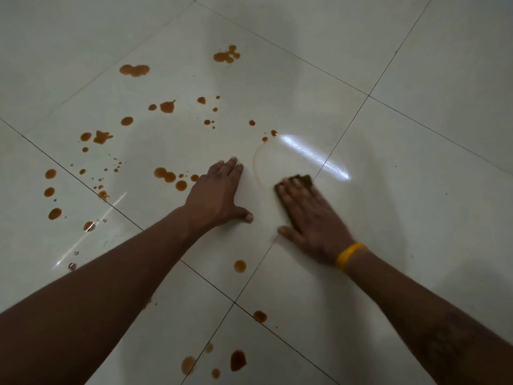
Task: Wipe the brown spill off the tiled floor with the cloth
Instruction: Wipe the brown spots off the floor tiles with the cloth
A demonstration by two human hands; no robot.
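Note:
Brown spill [166, 107] lies in several drops and blotches across the pale tiled floor [416, 107], mostly left of centre, with more near the bottom [238, 360]. My right hand [308, 218], a yellow band on its wrist, presses flat on a dark brown cloth [304, 180]; only the cloth's far edge shows past the fingers. A wet smeared arc [258, 162] curves beyond the cloth. My left hand [219, 193] rests flat on the floor just left of it, fingers spread, holding nothing.
Dark grout lines [344, 129] cross the glossy tiles. A bright light reflection [313, 155] sits right of the smeared arc. Single brown drops [240, 266] lie between my forearms.

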